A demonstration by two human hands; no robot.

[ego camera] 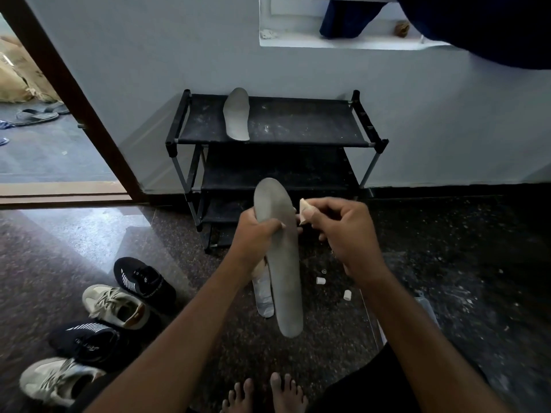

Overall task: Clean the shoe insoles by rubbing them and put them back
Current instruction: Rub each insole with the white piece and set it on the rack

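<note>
The grey insole [286, 278] is in the air in front of me. Its long axis runs almost straight away from me, heel end near my body and toe end up toward the shoe rack [298, 129]. My left hand [253, 236] grips it around the forward part, with the thumb across the top face and the fingers curled behind. My right hand [348, 236] is just beside the insole's right edge and pinches a small pale rubbing piece [304, 207] between thumb and fingertips. The piece is near the edge, but I cannot tell if it touches.

So the surface to rub lies to the left of my right fingers. I judge the stroke should go along the length, toward the free heel half. There is open room below and to the right, above the dark floor [447, 263] with a few white bits [320, 280].

The second insole [237, 114] lies on the rack's top shelf. The black sneakers [143, 278] and beige sneakers [116, 305] stand at my left, nearer to the left hand.
</note>
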